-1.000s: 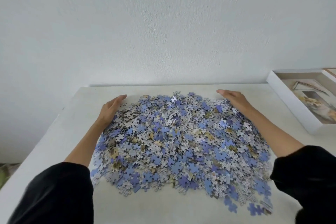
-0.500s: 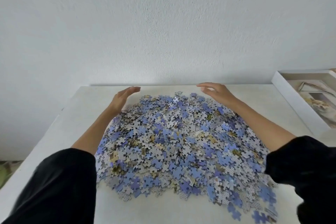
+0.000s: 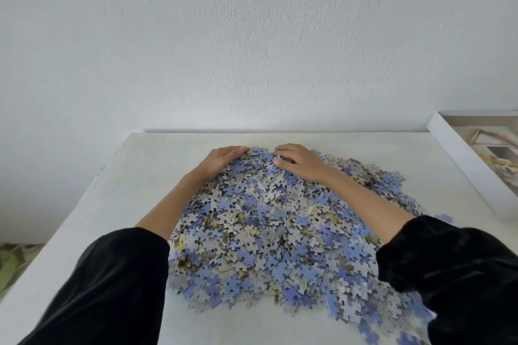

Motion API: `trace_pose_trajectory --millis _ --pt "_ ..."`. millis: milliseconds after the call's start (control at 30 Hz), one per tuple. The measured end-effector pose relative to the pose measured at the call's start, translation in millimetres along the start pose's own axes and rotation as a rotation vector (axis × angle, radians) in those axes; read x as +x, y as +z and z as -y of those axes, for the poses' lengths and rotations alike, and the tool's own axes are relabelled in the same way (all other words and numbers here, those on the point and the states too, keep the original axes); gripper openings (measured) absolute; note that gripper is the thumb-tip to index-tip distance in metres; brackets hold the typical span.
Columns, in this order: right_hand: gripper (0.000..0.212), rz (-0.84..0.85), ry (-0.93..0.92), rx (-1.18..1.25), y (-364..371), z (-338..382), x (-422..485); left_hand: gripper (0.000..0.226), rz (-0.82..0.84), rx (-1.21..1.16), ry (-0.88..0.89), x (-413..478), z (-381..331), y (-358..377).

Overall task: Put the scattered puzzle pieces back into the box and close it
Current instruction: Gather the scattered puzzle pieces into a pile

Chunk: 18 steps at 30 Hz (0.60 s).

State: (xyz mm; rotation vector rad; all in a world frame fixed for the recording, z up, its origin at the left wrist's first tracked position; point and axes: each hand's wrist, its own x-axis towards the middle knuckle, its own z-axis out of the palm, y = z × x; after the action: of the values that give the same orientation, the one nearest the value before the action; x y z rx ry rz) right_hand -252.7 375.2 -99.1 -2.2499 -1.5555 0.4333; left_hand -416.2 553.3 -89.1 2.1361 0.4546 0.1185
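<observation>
Raking, by the look of it, with both hands. The left hand (image 3: 224,161) lies against the far-left rim of the pile of puzzle pieces (image 3: 280,232), fingers nearly straight and palm turned in toward the heap. The right hand (image 3: 297,162) rests on the pile's far crest, fingers loosely bent and pressing down on pieces. Neither hand has closed round anything; both are released, pushing rather than grasping. Their fingertips nearly meet at the pile's far edge. The forearms run down either flank of the pile, with black sleeves (image 3: 112,283) at its near corners.

Step, as judged: herding the scatter into one heap; boxing has not begun. The next move calls for drawing the far rim inward, then cupping handfuls. The box (image 3: 465,165) sits well apart, right of the pile, so either it comes closer or the pieces get carried. Loose pieces will likely spill from a scoop.

Counts:
- Hands: two.
- Pile: one, on the table (image 3: 140,190).
- Pieces: plainly hundreds, past counting.
- Strays: one just off the pile's right flank (image 3: 444,217), and a few at its near-right fringe, blurred.
- Box parts: one, cut off by the frame; cannot tell base from lid.
</observation>
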Motion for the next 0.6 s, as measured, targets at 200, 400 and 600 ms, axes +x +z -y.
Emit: trace_pose_trajectory --millis 200,400,600 --pt "0.050 -0.049 0.005 0.026 -3 5 -15 0.054 -0.004 0.111 0.083 -11 -9 5" --pt "0.045 -0.266 -0.017 0.068 -9 21 -41 0.067 -0.113 0.194 0.244 -26 -30 6" --pt "0.042 -0.465 0.142 0.085 -23 -4 -106 0.032 -0.231 0.231 0.227 -69 -11 -18"
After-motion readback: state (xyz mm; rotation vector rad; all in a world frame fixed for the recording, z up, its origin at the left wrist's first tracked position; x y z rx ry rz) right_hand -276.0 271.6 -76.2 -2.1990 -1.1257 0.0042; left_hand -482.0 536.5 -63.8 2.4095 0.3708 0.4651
